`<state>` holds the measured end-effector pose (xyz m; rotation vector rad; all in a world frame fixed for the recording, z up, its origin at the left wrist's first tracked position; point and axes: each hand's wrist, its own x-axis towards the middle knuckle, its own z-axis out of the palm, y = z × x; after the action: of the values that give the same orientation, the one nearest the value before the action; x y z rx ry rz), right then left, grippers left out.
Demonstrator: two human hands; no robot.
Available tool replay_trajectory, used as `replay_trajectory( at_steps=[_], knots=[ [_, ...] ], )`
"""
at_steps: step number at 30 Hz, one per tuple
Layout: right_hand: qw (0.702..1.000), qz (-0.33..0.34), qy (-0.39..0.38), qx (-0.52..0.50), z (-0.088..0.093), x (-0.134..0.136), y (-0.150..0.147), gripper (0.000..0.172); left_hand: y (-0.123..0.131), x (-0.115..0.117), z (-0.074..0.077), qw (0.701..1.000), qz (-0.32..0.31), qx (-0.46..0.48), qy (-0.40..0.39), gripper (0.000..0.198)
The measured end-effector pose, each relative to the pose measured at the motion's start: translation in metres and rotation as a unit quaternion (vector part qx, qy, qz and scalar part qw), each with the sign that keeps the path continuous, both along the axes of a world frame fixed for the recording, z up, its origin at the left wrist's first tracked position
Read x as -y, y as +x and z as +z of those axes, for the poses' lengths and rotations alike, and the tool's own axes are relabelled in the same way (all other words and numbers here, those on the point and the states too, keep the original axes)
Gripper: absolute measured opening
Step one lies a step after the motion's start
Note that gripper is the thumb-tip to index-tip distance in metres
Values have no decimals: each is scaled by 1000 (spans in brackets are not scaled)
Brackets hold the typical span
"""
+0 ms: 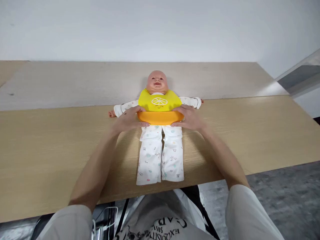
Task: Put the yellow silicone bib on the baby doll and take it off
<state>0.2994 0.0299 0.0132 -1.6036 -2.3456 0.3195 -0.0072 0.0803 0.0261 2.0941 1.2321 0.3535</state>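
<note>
A baby doll (157,80) lies face up on the table, its arms stretched out to both sides. It wears white printed pajamas (150,160). Over its chest lies a yellow bib (146,100) with a white citrus slice and a smiling face, and an orange catch pocket (160,117) along the bottom. My left hand (130,119) grips the pocket's left end, thumb above and fingers below. At the right end, my right hand (189,117) grips it the same way. The parts of the fingers behind the pocket are hidden.
The light wooden table (50,143) runs across the view, with a pale grey strip (75,83) behind it against a white wall (160,30). A white cable (116,216) hangs below the table's front edge. Grey floor (287,193) shows at the lower right.
</note>
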Motion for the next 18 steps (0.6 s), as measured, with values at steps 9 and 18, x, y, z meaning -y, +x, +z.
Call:
replay_trajectory(
  at_steps=[9, 18],
  knots=[
    [999, 19, 14, -33, -6, 3, 3, 70, 5, 0, 1, 997, 18, -63, -50, 67],
    [910, 220, 36, -350, 79, 49, -20, 33, 3, 5, -8, 999, -6, -34, 3, 73]
  ],
)
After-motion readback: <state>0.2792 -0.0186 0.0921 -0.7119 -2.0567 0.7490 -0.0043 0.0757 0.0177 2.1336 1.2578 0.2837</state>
